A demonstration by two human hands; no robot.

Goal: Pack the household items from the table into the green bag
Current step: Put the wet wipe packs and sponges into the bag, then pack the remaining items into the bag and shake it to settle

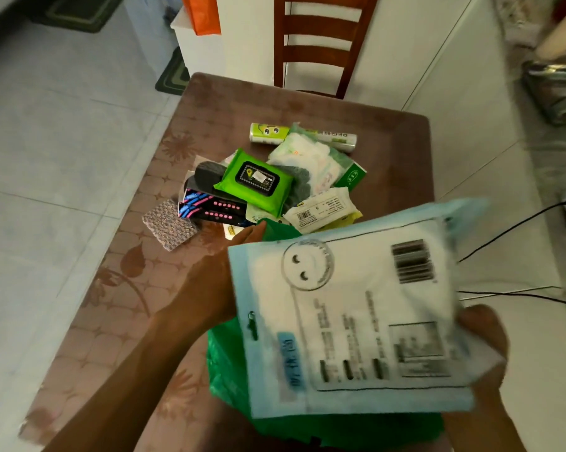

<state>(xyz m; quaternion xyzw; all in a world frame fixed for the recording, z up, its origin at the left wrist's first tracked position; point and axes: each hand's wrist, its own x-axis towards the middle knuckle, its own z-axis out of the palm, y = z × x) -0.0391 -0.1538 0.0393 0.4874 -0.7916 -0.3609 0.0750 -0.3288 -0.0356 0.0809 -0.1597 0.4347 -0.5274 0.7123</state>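
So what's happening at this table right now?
A person is packing. The right hand holds a pale blue and white packet over the green bag; the left hand reaches to the bag's far edge, its grip hidden. A pile including a green wipes pack still waits on the table.

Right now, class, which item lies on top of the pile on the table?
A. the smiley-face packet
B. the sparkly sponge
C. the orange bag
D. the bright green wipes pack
D: the bright green wipes pack rests atop the other packets on the table.
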